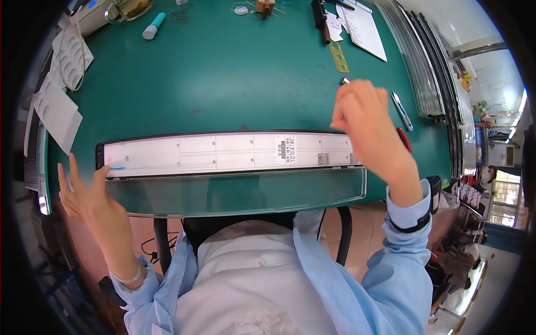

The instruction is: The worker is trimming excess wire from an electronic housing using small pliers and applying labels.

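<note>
A long, narrow black case (195, 134) lies across the table in front of me, its clear lid (240, 195) folded down toward me. Inside is a white printed sheet (234, 152) with grid lines and a barcode label. My left hand (92, 195) is at the case's left end, fingers spread, one fingertip at the corner by a small blue strip (116, 168). Over the right end hovers my right hand (371, 123), its fingers curled together; whatever they may hold is hidden. Just beyond its knuckles sits a small shiny object (345, 81).
Far right are a clipboard (365, 33), a yellow perforated strip (338, 57), a utility knife (401, 111) and a red object (404, 139). Clear-lidded cases (416, 61) are stacked along the right edge. A white-and-teal tube (154, 26) and white papers (58, 117) lie left.
</note>
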{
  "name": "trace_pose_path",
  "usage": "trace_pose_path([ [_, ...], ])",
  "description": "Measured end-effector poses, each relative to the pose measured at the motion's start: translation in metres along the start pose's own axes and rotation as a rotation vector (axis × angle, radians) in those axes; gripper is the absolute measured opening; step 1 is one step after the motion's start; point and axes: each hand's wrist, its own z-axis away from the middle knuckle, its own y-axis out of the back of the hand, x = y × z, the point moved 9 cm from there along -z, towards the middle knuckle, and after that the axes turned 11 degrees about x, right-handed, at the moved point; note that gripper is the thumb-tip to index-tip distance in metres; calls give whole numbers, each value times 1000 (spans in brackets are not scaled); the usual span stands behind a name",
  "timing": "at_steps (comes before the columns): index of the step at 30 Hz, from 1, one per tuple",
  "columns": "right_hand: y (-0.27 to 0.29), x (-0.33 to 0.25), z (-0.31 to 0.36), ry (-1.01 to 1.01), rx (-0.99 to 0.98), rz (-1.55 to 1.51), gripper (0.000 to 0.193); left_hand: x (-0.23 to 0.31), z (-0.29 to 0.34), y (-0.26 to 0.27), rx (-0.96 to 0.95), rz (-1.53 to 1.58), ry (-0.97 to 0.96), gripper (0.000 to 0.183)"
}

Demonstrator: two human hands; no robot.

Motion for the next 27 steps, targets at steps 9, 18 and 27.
trace_pose_path([
  [9,-16,-21,33,11,-9,153,12,224,-16,43,-176,955,-325,43],
  [18,-13,-6,42,-39,-4,54,19,261,-10,23,-298,924,-411,52],
  [27,56,119,153,-596,-175,295,60,262,-8,25,-337,911,-455,88],
])
